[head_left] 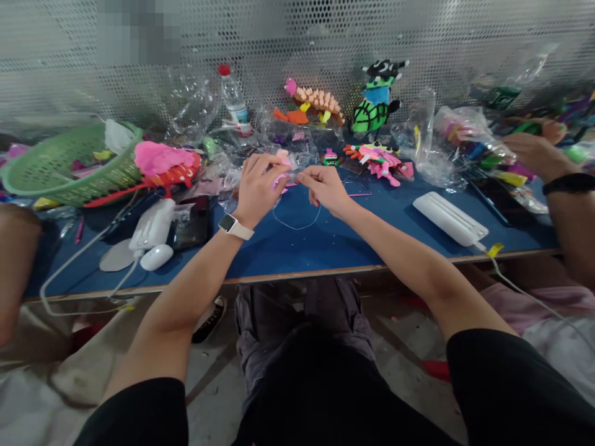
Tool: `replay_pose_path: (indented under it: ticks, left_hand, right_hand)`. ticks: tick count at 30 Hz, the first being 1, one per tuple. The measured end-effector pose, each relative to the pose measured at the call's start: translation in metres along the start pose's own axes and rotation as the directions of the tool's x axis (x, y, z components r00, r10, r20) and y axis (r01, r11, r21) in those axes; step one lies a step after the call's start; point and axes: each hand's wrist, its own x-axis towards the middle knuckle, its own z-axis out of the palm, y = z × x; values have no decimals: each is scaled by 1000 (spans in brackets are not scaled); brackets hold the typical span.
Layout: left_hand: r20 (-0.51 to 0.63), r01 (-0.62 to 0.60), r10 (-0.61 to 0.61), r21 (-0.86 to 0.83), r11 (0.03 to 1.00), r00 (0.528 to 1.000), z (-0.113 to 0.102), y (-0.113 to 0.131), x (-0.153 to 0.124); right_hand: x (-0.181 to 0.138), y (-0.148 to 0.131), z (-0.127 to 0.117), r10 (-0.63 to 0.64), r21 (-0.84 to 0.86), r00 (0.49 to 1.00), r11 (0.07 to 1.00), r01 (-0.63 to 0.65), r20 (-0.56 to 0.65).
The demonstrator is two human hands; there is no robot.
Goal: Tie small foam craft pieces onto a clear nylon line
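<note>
Over the blue table (297, 254), my left hand (259, 186) is closed, its thumb and fingers pinching a small pink clay-like piece (282, 157). My right hand (328, 191) is closed in a pinch just to the right, fingertips almost meeting those of the left. A thin pale thread (297, 228) hangs in a loop between both hands and seems to run into the right fingertips. Beyond them sit a small green and pink figure (330, 158) and a pink and orange clay figure (381, 162). A thin pink stick (360, 194) lies beside my right hand.
A green basket (69, 176), a pink-and-red clay figure (167, 164) and a white power bank (153, 223) are on the left. Behind stand a water bottle (235, 102) and a green-black figure (376, 102). Another white power bank (449, 217) and a co-worker's hand (539, 155) are right.
</note>
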Motion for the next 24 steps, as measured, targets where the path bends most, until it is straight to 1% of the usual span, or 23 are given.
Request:
replay_pose_path:
  ticks: [3,5,8,10,12,14,16,17,18,20,22,23,24]
  left_hand:
    - [27,-4,3,19,1000,1000,-2,-3,1]
    - [38,11,-11,-14,1000,999,-2,-3,2]
    - [23,66,-63,-162,985,998,1,-3,3]
    - [34,103,-97,-295,950,995,3,-5,4]
    - [87,142,-117,-406,903,989,4,-7,5]
    - [165,196,-131,-488,850,978,4,-8,6]
    - [245,263,-146,-562,784,958,4,-7,7]
    - [283,299,-151,-607,736,947,4,-5,7]
    - [320,336,-153,-659,673,935,5,-2,7]
    - [387,407,-152,-757,512,910,5,4,6]
    - [437,459,-148,-810,365,887,6,10,6]
    - [453,474,-144,-818,325,880,6,12,5]
    - [456,479,-146,-821,312,878,6,13,5]
  right_hand:
    - [-1,0,1,-2,-3,1000,1000,2,12]
    - [-1,1,0,-26,-15,1000,1000,26,15]
    - [0,2,-5,-79,-49,996,996,81,48]
    - [1,2,-9,-109,-90,991,989,116,79]
    - [0,-1,-13,-134,-144,986,978,148,99]
    - [0,-4,-17,-166,-193,980,964,185,107]
    - [-1,-9,-19,-203,-231,973,947,224,112]
    - [-1,-11,-19,-221,-242,969,939,243,115]
    - [-2,-13,-19,-236,-244,965,935,258,118]
    - [-3,-17,-19,-254,-228,959,934,276,122]
    - [-4,-19,-18,-272,-208,955,934,291,114]
    - [-4,-20,-17,-285,-204,953,931,301,105]
    - [-5,-20,-16,-298,-205,950,928,312,94]
